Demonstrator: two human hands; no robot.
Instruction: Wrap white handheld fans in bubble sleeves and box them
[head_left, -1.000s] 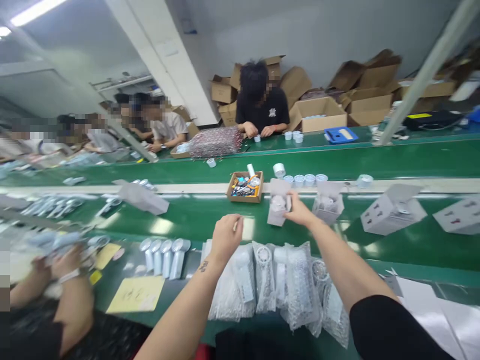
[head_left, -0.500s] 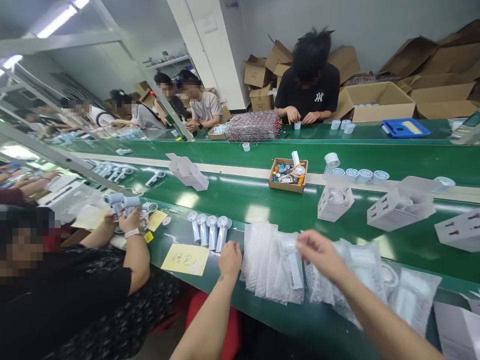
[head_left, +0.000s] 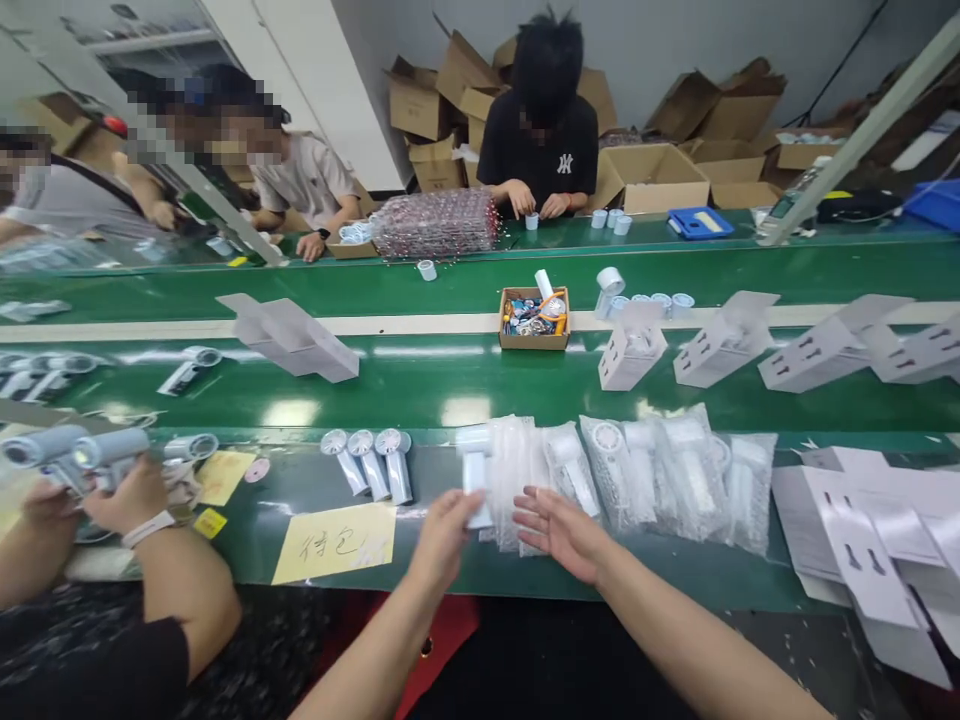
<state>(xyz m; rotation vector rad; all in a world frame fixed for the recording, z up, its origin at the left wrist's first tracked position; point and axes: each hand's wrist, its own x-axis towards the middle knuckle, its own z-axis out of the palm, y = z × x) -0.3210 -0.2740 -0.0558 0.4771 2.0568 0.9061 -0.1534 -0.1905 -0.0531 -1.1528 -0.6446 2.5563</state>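
My left hand (head_left: 448, 532) is closed round the handle of a pale blue handheld fan (head_left: 475, 462), held upright at the left end of a stack of bubble-wrap bags (head_left: 529, 450). With fingers spread, my right hand (head_left: 559, 530) is at the front of that stack; whether it touches the bags I cannot tell. Three similar fans (head_left: 364, 465) stand in a row to the left, behind a handwritten yellow paper (head_left: 335, 542). To the right of the stack lie several bagged fans (head_left: 686, 470) in clear bubble wrap.
Several white boxes (head_left: 634, 355) with open flaps stand beyond the bags. Flat box blanks (head_left: 862, 540) lie at right. A small carton of parts (head_left: 535, 325) sits mid-bench. At left, a co-worker's hands (head_left: 131, 495) hold fans; another person (head_left: 536, 130) works opposite.
My left hand has picked up one fan from the row and moved it right to the bags. My right hand has come left and its fingers have spread. The view has turned right.
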